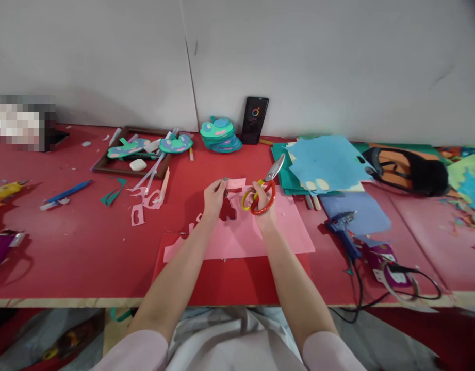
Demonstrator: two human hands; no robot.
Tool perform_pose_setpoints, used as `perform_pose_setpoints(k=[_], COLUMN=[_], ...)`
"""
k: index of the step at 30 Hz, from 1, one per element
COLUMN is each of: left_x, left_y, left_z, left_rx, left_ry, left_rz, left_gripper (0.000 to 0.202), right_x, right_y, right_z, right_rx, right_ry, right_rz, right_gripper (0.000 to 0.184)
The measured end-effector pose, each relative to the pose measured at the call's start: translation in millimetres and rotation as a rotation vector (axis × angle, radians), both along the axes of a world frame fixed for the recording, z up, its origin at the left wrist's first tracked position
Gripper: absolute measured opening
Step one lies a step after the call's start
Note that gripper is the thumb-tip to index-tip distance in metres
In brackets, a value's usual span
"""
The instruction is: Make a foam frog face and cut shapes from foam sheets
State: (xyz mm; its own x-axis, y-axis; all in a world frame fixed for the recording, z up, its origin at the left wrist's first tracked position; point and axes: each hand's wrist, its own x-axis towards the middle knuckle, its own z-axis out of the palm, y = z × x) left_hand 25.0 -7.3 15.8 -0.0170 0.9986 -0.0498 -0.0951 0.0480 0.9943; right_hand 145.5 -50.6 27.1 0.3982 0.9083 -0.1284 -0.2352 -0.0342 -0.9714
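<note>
Over the pink sheet (256,239) on the red table, my left hand (213,200) pinches a small pink strip (236,183) between thumb and fingertips. My right hand (263,203) has its fingers in and around the handles of a pair of scissors (276,167), one handle red and one yellow. The metal blades point up and away to the right, apart from the strip. Cut-out gaps show in the sheet between my hands. What my right fingertips touch at the sheet is hard to make out.
At the back stand a phone (255,120) and a stack of teal cut-outs (220,135). A brown frame (101,167) is to the left. On the right lie blue sheets (328,162), a black-and-orange pouch (426,172) and a blue glue gun (343,232) with its cord.
</note>
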Motion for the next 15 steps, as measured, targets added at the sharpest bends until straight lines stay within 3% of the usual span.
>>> perform_pose_setpoints(k=[5, 15], left_x=[8.4, 6.6], left_y=[-0.9, 0.9], left_z=[-4.8, -9.5], left_rx=[-0.051, -0.105], left_ry=[-0.022, 0.012], left_rz=[-0.061, -0.032], left_gripper=[0.022, 0.022], right_x=[15.6, 9.1], right_y=[-3.3, -7.0], right_z=[-5.7, 1.3], right_rx=[-0.005, -0.045], right_ry=[0.006, -0.055], right_rz=[-0.117, 0.023], right_gripper=[0.039, 0.033])
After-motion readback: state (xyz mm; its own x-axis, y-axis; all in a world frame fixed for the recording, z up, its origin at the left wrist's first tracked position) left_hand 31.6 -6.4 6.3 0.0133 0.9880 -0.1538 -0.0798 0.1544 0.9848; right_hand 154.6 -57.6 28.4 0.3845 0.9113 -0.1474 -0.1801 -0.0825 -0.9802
